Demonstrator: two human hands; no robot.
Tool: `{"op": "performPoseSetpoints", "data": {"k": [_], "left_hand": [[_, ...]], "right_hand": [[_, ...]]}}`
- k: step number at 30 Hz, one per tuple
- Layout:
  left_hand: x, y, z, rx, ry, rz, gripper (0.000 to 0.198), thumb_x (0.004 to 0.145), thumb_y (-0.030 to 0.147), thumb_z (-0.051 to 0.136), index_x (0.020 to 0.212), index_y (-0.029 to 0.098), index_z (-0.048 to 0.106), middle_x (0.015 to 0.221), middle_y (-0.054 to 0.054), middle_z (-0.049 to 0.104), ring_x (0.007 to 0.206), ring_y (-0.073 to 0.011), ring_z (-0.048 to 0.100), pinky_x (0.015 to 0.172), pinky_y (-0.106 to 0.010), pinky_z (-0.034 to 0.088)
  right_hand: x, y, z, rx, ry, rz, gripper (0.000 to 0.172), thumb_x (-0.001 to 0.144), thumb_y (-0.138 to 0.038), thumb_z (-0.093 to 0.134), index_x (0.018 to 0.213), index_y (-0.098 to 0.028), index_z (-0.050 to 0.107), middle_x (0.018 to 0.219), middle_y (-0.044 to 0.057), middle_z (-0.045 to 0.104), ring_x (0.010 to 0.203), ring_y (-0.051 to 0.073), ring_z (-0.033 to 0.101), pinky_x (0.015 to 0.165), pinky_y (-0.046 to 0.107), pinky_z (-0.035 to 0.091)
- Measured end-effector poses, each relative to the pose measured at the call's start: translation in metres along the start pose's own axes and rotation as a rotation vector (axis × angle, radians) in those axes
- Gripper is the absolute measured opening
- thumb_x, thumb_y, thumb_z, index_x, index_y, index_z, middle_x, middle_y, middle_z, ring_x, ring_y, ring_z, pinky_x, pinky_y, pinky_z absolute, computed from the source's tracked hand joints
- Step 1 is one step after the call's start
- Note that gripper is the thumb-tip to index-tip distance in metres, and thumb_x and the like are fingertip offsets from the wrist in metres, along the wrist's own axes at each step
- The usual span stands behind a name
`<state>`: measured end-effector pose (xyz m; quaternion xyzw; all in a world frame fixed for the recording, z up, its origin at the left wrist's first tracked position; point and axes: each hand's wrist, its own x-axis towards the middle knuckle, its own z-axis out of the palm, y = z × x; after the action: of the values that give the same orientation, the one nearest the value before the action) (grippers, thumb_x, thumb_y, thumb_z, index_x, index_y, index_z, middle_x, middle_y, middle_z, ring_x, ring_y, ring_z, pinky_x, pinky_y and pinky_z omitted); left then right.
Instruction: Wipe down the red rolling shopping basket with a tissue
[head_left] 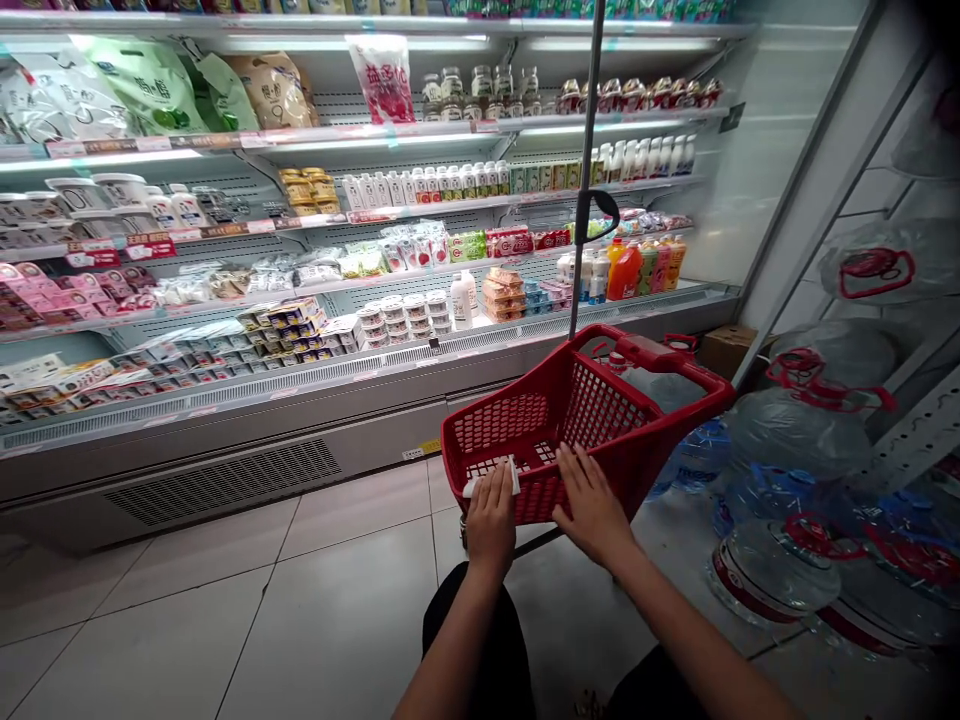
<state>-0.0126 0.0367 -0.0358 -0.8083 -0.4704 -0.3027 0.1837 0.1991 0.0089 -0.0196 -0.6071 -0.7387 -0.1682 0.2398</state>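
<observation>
A red plastic shopping cart [517,415] with perforated sides stands in front of me, its handle toward the right. My left hand [493,510] is at the cart's near rim, its fingers together over a folded white cloth or tissue [515,474] pressed there. Beside it, my right hand [591,500] rests against the near side of the cart, its fingers stretched out and the thumb apart. Nothing shows in the right hand. Through the cart's open top I see its grid floor and far wall.
Behind the cart runs a lit refrigerated display [375,400] stocked with bottles, cups and pouches. A dark upright pole [589,130] rises past the cart's far side. Large water jugs [776,565] with red handles crowd the right. Pale floor tiles [330,600] extend to the left.
</observation>
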Motion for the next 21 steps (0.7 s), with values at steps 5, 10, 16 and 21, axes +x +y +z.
{"op": "performPoseSetpoints", "data": {"k": [5,10,16,21], "left_hand": [[-0.005,-0.008,-0.002,-0.023,-0.05,0.075,0.067,0.093,0.004,0.046,0.159,0.018,0.038,0.154,-0.011,0.055,0.138,-0.0232,0.056,0.116,-0.04,0.046],[-0.02,-0.051,-0.005,-0.043,-0.075,0.083,0.062,0.094,0.004,0.045,0.155,0.016,0.045,0.143,-0.011,0.065,0.132,-0.0238,0.061,0.116,-0.041,0.047],[-0.018,-0.053,0.005,-0.093,-0.036,0.087,0.059,0.098,0.005,0.043,0.156,0.016,0.043,0.143,-0.01,0.065,0.138,-0.0225,0.057,0.122,-0.045,0.042],[-0.027,-0.013,0.01,-0.1,0.039,0.054,0.068,0.098,0.003,0.041,0.163,0.016,0.029,0.149,-0.01,0.06,0.142,-0.0226,0.053,0.121,-0.045,0.045]], "right_hand": [[-0.001,-0.011,-0.003,0.045,-0.068,-0.098,0.087,0.088,-0.024,0.052,0.167,-0.019,0.015,0.175,0.006,0.015,0.161,0.027,0.011,0.129,0.048,0.024],[0.002,0.022,-0.005,0.051,-0.114,-0.109,0.091,0.089,-0.026,0.05,0.168,-0.022,0.007,0.176,0.003,0.007,0.161,0.026,0.009,0.129,0.047,0.023],[0.019,0.037,0.014,0.028,-0.107,-0.051,0.094,0.087,-0.031,0.052,0.168,-0.02,0.007,0.175,0.006,0.015,0.16,0.029,0.014,0.129,0.05,0.022],[0.017,0.009,0.022,0.044,-0.098,-0.032,0.099,0.084,-0.034,0.055,0.167,-0.009,0.008,0.171,0.014,0.028,0.158,0.029,0.023,0.129,0.049,0.022]]}}
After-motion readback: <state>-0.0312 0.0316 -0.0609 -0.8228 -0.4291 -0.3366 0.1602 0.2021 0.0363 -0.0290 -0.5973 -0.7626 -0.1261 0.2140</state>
